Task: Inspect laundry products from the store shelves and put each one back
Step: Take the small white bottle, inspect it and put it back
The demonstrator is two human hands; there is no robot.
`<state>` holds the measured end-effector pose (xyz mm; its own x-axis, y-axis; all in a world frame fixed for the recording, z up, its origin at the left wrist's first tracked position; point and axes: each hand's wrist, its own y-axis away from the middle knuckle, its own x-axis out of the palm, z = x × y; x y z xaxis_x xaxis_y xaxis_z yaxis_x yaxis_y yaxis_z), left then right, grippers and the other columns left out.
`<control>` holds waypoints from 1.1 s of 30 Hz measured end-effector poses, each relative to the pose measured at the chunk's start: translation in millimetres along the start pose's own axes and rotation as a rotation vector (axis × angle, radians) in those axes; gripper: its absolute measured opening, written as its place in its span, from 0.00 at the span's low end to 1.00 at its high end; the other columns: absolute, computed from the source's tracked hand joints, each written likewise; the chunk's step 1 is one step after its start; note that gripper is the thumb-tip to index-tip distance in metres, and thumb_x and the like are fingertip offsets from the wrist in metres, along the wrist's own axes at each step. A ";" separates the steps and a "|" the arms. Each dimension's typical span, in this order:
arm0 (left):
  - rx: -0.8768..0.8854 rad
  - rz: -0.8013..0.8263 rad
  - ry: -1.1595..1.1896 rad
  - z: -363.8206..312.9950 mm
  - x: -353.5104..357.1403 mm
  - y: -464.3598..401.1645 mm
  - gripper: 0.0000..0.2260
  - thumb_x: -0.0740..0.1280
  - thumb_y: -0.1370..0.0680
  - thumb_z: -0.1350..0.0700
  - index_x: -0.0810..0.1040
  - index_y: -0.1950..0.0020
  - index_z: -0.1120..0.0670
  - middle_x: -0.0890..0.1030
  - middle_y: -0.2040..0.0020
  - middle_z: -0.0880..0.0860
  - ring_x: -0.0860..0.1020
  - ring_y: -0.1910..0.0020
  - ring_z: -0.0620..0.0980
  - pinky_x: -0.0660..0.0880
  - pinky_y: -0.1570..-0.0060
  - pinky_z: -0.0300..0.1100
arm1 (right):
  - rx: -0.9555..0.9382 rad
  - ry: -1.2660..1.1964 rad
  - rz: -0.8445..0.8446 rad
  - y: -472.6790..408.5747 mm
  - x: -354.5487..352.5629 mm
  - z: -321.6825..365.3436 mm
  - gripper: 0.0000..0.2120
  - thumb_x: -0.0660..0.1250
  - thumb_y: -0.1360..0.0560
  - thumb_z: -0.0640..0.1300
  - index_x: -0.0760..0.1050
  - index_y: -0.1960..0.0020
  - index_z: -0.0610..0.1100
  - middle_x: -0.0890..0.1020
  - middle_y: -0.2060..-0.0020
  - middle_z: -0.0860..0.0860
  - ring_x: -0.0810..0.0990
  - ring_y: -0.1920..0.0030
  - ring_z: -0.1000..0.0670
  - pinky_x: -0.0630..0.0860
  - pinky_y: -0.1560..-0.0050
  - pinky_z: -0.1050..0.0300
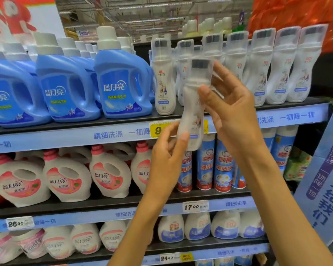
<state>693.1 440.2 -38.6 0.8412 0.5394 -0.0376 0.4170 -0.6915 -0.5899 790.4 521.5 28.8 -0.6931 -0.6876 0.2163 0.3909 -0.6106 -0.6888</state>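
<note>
A slim white bottle [192, 114] with a clear cap is held upright in front of the top shelf [108, 135], blurred. Its lower end is pinched by the left hand [169, 160], thumb and fingers clamped on it. Its neck is touched by the right hand [231, 112], whose fingers are spread and nearly straight. Matching white bottles [277, 68] are lined up behind; blue jugs [121, 81] are ranged to the left.
</note>
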 end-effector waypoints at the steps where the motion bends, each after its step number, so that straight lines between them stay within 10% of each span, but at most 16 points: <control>1: 0.032 -0.042 -0.033 -2.7 -0.7 -7.7 0.17 0.62 0.22 0.51 0.73 0.36 0.56 0.81 0.45 0.48 0.80 0.47 0.40 0.76 0.49 0.33 | -0.021 0.020 -0.018 -7.6 2.9 4.0 0.23 0.69 0.26 0.40 0.69 0.33 0.48 0.79 0.40 0.50 0.79 0.40 0.51 0.77 0.42 0.55; 12: 0.160 -0.312 -0.374 -6.6 12.3 -55.7 0.12 0.68 0.23 0.55 0.76 0.40 0.55 0.80 0.45 0.51 0.78 0.46 0.50 0.75 0.45 0.52 | -0.154 0.297 -0.084 -56.6 11.5 4.6 0.25 0.68 0.25 0.34 0.65 0.30 0.36 0.77 0.42 0.46 0.80 0.49 0.63 0.77 0.50 0.64; 18: 0.137 -0.362 -0.475 2.9 19.7 -56.8 0.12 0.67 0.22 0.54 0.76 0.39 0.53 0.79 0.47 0.50 0.75 0.48 0.48 0.74 0.46 0.48 | -0.173 0.462 -0.047 -64.4 5.7 -8.3 0.26 0.69 0.25 0.37 0.65 0.29 0.37 0.75 0.36 0.43 0.75 0.36 0.48 0.76 0.39 0.53; 33: 0.196 -0.455 -0.714 8.7 25.2 -65.4 0.16 0.69 0.24 0.51 0.76 0.38 0.55 0.74 0.41 0.54 0.75 0.44 0.50 0.74 0.46 0.43 | -0.321 0.928 -0.126 -66.8 0.3 -17.8 0.28 0.71 0.27 0.46 0.68 0.30 0.43 0.78 0.41 0.51 0.71 0.44 0.53 0.67 0.51 0.71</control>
<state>684.0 503.2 -8.0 0.1625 0.9611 -0.2232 0.5381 -0.2759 -0.7964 753.3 569.1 62.6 -0.9717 0.0389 -0.2329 0.1943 -0.4283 -0.8825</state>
